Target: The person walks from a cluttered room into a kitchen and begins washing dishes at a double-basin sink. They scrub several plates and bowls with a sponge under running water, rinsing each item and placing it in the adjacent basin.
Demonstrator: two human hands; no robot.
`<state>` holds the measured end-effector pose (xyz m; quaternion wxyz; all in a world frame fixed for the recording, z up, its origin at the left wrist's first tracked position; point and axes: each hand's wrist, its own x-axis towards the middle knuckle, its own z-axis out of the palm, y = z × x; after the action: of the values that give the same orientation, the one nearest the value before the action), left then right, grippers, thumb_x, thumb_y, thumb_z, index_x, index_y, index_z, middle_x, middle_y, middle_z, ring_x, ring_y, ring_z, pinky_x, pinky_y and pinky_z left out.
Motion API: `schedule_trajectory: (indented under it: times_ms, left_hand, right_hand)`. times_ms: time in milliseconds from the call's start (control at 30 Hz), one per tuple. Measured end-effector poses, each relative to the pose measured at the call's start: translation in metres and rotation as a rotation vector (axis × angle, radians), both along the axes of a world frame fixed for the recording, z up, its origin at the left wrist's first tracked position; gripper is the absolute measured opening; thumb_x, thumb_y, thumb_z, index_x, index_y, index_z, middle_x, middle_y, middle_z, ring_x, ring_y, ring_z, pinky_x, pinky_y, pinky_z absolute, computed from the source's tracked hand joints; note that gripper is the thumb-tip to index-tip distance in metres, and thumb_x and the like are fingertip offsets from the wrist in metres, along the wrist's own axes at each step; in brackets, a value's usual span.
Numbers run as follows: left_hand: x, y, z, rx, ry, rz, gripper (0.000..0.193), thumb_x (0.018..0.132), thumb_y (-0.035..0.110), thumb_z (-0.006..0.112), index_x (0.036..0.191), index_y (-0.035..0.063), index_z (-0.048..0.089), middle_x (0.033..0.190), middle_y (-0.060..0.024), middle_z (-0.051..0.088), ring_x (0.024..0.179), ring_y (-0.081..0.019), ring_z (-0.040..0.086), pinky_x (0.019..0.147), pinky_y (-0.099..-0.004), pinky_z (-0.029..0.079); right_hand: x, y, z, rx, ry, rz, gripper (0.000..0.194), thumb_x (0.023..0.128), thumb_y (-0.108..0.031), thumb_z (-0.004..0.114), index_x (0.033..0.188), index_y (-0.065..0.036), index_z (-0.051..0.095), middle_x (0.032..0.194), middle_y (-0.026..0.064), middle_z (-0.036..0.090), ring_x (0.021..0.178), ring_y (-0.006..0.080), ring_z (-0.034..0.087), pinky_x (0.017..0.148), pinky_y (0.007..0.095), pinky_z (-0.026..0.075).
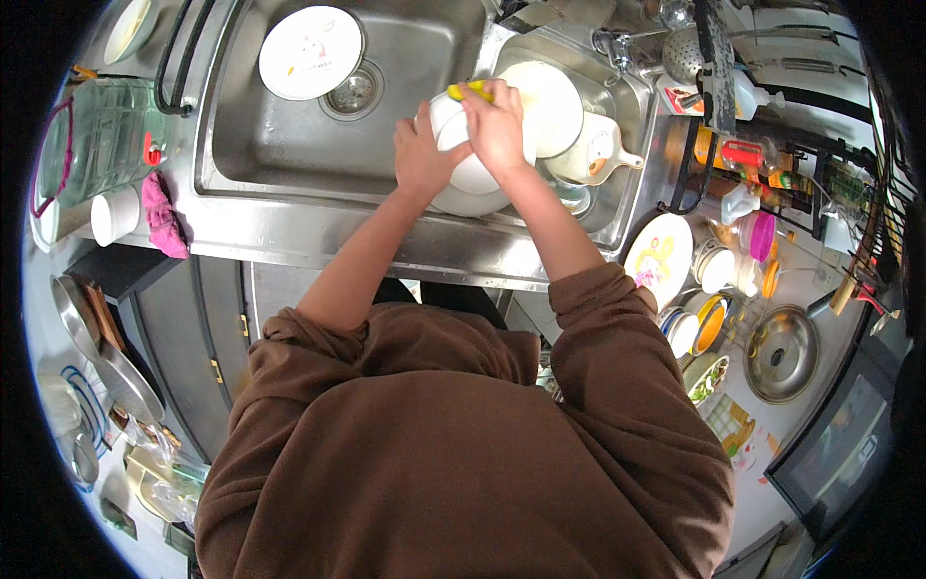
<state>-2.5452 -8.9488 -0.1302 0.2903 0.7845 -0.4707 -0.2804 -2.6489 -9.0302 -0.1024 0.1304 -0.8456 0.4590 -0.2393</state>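
Note:
A stack of white dishes (477, 195) lies at the divider between two steel sink basins, under both my hands. My left hand (425, 152) grips the near left rim of the upper white dish. My right hand (495, 127) presses a yellow sponge (470, 90) against its far edge. Just right of that hand, a large white plate (546, 108) rests in the smaller basin, beside a handled dish with a cartoon print (589, 152). A white plate with a printed picture (311, 54) lies in the large basin, partly over the drain (354, 90).
A faucet (616, 54) stands at the small basin's far right. Left of the large basin are a black handle-like bar (173, 72), a pink cloth (163, 217), a white cup (116, 216) and a greenish clear container (108, 137). Plates, stacked bowls (680, 333) and a bottle rack crowd the right counter.

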Motion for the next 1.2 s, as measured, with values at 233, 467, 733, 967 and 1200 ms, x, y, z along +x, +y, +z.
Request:
schedule_trajectory:
  times_ms: [233,467,733,967,1200]
  left_hand:
    - [-0.003,-0.001,-0.003,-0.018,0.004,0.048,0.096,0.069,0.055,0.072,0.138,0.002,0.033,0.111,-0.0252,0.042,0.101,-0.0391,0.046,0.088,-0.0441,0.04]
    - [-0.005,-0.001,-0.003,-0.071,-0.01,0.046,0.094,0.07,0.057,0.07,0.136,-0.0001,0.035,0.109,-0.0252,0.044,0.101,-0.0398,0.046,0.088,-0.0445,0.04]
    - [-0.004,-0.003,-0.006,-0.086,-0.045,-0.022,0.094,0.069,0.057,0.072,0.135,0.0005,0.036,0.106,-0.0242,0.044,0.097,-0.0397,0.046,0.085,-0.0442,0.041]
    - [-0.006,-0.004,-0.001,-0.091,-0.048,0.023,0.094,0.067,0.056,0.074,0.134,0.0013,0.037,0.105,-0.0235,0.044,0.096,-0.039,0.047,0.082,-0.0437,0.042]
    - [-0.003,-0.005,0.003,-0.044,-0.067,-0.032,0.093,0.067,0.054,0.074,0.135,0.0016,0.037,0.105,-0.023,0.044,0.096,-0.0386,0.047,0.083,-0.0436,0.042]
  right_hand:
    - [-0.017,-0.004,-0.006,0.009,-0.071,-0.06,0.025,0.082,-0.013,0.063,0.107,-0.013,0.069,0.096,0.0117,0.052,0.092,0.0278,0.048,0.083,0.0371,0.041]
    - [-0.067,0.018,-0.017,0.216,-0.364,-0.305,0.022,0.082,-0.004,0.063,0.102,-0.008,0.07,0.097,0.0106,0.052,0.094,0.0232,0.051,0.087,0.0318,0.043]
    - [-0.025,-0.005,-0.01,0.126,-0.311,0.174,0.022,0.075,-0.001,0.067,0.094,-0.012,0.073,0.096,0.0088,0.058,0.092,0.0257,0.055,0.081,0.0336,0.047]
    - [-0.054,0.003,-0.004,0.041,-0.277,0.029,0.018,0.075,-0.003,0.069,0.092,-0.009,0.072,0.087,0.0087,0.057,0.084,0.0235,0.055,0.074,0.031,0.046]
    - [-0.057,0.016,0.001,0.157,-0.343,-0.103,0.016,0.071,0.0,0.069,0.086,-0.006,0.07,0.085,0.0098,0.058,0.083,0.0258,0.056,0.075,0.0331,0.046]
